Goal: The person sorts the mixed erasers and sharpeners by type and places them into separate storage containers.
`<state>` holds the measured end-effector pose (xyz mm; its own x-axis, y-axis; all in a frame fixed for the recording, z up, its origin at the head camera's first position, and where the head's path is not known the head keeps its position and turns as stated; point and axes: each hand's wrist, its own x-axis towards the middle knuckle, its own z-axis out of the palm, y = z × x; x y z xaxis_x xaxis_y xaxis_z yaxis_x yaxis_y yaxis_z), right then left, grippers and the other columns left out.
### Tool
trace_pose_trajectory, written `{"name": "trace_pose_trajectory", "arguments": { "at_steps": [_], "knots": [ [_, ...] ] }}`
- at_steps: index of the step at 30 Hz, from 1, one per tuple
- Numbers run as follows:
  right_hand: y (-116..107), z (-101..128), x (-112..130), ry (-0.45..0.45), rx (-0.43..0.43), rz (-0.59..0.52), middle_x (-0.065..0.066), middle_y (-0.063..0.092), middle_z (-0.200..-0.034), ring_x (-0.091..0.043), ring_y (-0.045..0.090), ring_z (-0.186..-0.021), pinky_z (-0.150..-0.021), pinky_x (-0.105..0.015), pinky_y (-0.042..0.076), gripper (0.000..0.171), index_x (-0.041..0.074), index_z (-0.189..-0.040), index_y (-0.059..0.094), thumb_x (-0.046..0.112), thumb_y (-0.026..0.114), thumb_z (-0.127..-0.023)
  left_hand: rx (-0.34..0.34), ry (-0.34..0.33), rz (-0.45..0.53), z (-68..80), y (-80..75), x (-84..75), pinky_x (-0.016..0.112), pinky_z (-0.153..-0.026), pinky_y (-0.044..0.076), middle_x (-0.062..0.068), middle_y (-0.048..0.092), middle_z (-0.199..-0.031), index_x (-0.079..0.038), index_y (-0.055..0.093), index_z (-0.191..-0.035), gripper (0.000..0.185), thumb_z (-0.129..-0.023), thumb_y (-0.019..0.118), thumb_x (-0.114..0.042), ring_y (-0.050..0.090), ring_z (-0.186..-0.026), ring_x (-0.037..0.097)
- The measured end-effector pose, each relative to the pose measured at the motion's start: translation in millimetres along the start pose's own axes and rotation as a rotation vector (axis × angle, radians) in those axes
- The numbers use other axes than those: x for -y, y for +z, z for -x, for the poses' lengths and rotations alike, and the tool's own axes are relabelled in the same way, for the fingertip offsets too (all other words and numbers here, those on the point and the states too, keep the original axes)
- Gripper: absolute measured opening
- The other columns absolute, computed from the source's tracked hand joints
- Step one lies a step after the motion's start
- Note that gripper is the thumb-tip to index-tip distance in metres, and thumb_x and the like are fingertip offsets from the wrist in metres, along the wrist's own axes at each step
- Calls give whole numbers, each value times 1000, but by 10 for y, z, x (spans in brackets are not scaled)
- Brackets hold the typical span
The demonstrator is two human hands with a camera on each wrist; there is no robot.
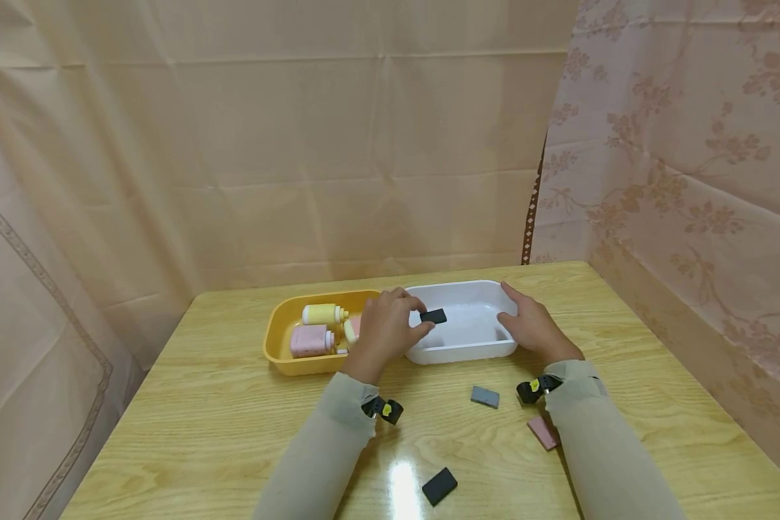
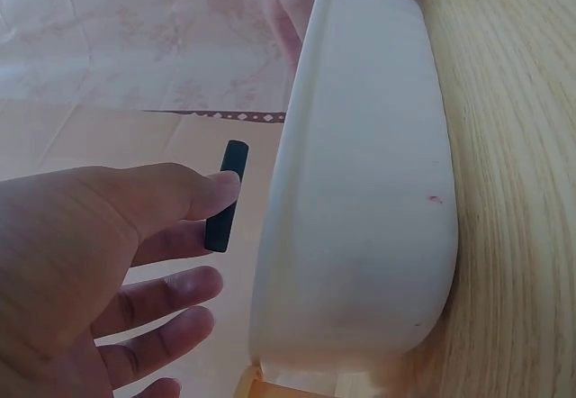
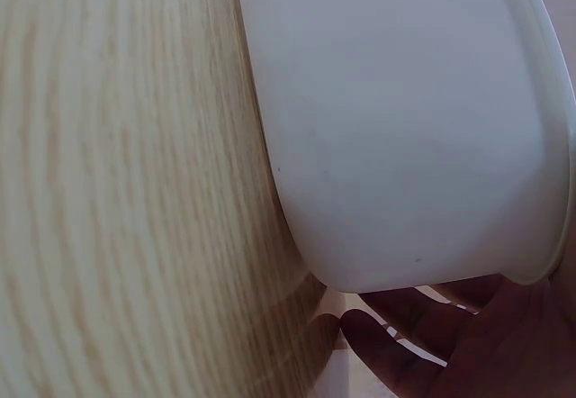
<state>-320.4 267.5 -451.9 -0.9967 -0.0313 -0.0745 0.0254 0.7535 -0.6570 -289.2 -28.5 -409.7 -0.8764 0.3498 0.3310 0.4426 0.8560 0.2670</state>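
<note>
My left hand (image 1: 408,323) pinches a small black block (image 1: 433,315) between thumb and fingertips, holding it over the left part of a white tub (image 1: 463,352). In the left wrist view the black block (image 2: 225,197) stands on edge at my left hand's (image 2: 193,213) thumb tip, just beside the white tub's (image 2: 360,191) outer wall. My right hand (image 1: 512,312) grips the tub's right end, thumb along the rim. In the right wrist view my right hand's fingers (image 3: 450,335) curl beneath the rim of the white tub (image 3: 405,119).
A yellow tub (image 1: 278,345) touching the white one on its left holds a yellow bottle (image 1: 323,314) and a pink bottle (image 1: 310,341). On the wooden table (image 1: 201,404) lie a grey block (image 1: 484,396), a pink block (image 1: 542,432) and another black block (image 1: 439,486). Curtains surround the table.
</note>
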Motion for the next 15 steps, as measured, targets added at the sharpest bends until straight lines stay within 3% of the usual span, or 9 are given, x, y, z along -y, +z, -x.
{"name": "trace_pose_trajectory", "arguments": {
  "at_steps": [15],
  "knots": [
    [-3,15,15,-4,-3,3,-22,20,-170,-47,28,-153,-118,-65,30,74,18,-168,10,23,51,-106,3,-14,-11,-4,23,-4,36,-80,44,-4,70,-112,-26,81,-106,30,-89,78,-51,60,-98,20]
  ]
}}
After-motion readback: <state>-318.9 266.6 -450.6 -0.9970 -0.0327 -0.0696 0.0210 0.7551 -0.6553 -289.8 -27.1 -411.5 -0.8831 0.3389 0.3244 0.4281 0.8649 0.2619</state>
